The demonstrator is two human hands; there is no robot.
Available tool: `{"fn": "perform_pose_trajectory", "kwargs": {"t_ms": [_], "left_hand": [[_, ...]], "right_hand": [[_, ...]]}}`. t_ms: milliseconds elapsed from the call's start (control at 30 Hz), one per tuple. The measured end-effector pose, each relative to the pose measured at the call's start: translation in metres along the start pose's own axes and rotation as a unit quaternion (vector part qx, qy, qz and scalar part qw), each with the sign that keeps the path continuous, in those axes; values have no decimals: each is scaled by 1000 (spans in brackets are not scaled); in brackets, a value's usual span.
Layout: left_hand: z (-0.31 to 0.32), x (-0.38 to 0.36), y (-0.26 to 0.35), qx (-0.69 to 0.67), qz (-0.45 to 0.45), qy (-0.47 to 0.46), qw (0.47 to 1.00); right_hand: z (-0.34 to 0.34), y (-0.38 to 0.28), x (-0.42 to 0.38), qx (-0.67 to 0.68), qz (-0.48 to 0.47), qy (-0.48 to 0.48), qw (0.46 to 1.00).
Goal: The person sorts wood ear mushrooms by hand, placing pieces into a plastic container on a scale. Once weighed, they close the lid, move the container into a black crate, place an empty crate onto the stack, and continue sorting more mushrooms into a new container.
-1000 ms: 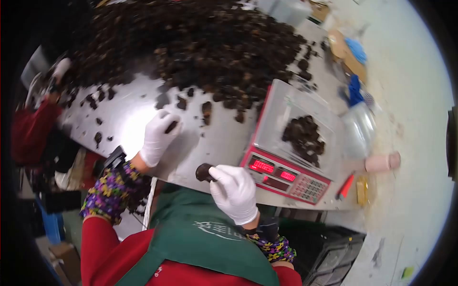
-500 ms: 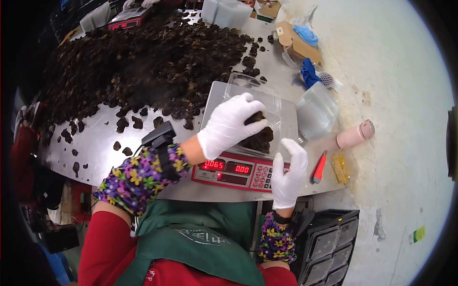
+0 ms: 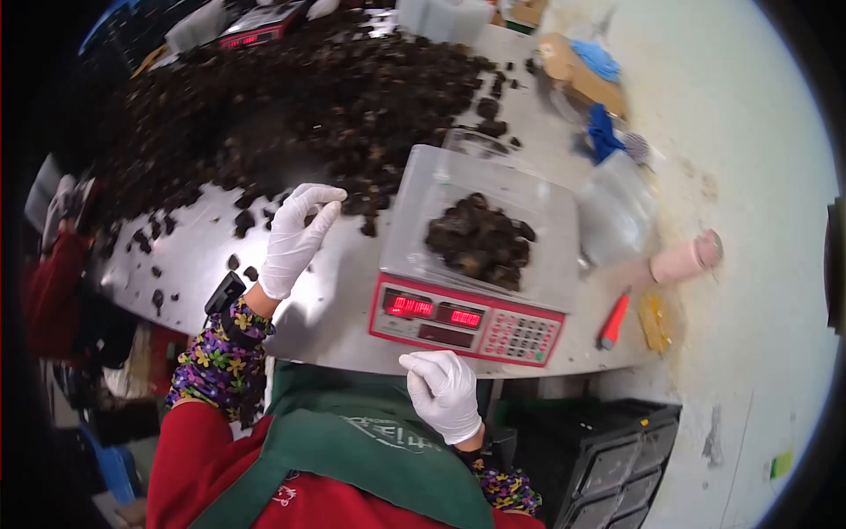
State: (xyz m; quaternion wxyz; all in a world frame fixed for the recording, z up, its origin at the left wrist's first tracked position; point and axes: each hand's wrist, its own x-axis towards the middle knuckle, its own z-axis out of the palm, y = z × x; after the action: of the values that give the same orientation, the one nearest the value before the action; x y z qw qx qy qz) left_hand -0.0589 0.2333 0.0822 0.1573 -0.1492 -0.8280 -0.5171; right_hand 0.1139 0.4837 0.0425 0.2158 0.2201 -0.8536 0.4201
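A clear plastic tray [image 3: 423,251] sits on the pan of a red and grey digital scale [image 3: 467,322] with lit red digits. In the tray lies a heap of dark brown, wrinkled pieces [image 3: 480,242] that look like dried mushrooms. My left hand [image 3: 295,238], in a white glove, is raised left of the scale by the large pile. Its thumb and fingers curve toward each other with a gap, and I see nothing held. My right hand [image 3: 445,397], also gloved, is in front of the scale at the table edge, fingers curled in, with nothing visible in them.
A large dark pile [image 3: 291,123] covers the far left of the metal table. Right of the scale are stacked clear trays [image 3: 617,207], a pink bottle [image 3: 687,257], a red cutter [image 3: 614,322] and a yellow bundle [image 3: 654,322]. A second scale [image 3: 260,31] stands far back.
My left hand has left the tray's contents and moved left toward the pile. My right hand has drawn back from the tray and curled its fingers. The view has shifted somewhat.
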Motion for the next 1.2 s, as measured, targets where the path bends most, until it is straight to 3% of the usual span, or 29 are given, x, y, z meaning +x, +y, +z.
{"fn": "perform_pose_trajectory", "kwargs": {"t_ms": [33,167,400,500,567,633,667,700,767,833,900,933,967,1033,1100,1167,1200], "left_hand": [[-14,-11,-17,-8,-75,28,997],[-52,-37,-84,101,-41,144,984],[-33,-20,-94,205,-72,44,975],[-20,-4,-103,222,-6,38,974],[-16,2,-110,240,-93,-37,965],[-17,-2,-96,166,-66,-6,984],[-23,-6,-62,-14,-157,-8,988],[-25,-14,-35,-192,-244,-9,951],[-13,-36,-1,-211,-59,44,975],[-12,-55,39,-150,34,-19,988],[-6,-74,57,-217,46,-116,968],[-3,-79,57,-254,30,-123,959],[-2,-77,54,-254,30,-119,959],[-3,-69,43,-234,69,-55,968],[-4,-58,2,-105,71,-10,992],[-9,-44,-38,120,53,22,991],[-10,-39,-64,191,47,8,980]], "right_hand": [[8,0,1,17,-9,-30,999],[33,-1,10,29,-29,-96,995],[61,-13,35,20,-48,-119,991],[65,-19,39,7,-45,-122,991],[63,-20,40,-1,-42,-127,991],[58,-22,39,1,-18,-128,992],[55,-23,43,0,-14,-98,995],[50,-26,49,0,-9,-70,998],[39,-37,66,3,29,-4,1000],[35,-53,81,193,167,46,966],[28,-45,85,137,150,-22,979],[28,-42,90,78,70,-5,995],[22,-46,92,62,85,4,994],[1,-38,99,-40,14,32,999],[-24,-23,104,-55,41,111,991],[-46,-10,119,-140,19,165,976],[-56,-9,126,-126,106,146,976]]}}
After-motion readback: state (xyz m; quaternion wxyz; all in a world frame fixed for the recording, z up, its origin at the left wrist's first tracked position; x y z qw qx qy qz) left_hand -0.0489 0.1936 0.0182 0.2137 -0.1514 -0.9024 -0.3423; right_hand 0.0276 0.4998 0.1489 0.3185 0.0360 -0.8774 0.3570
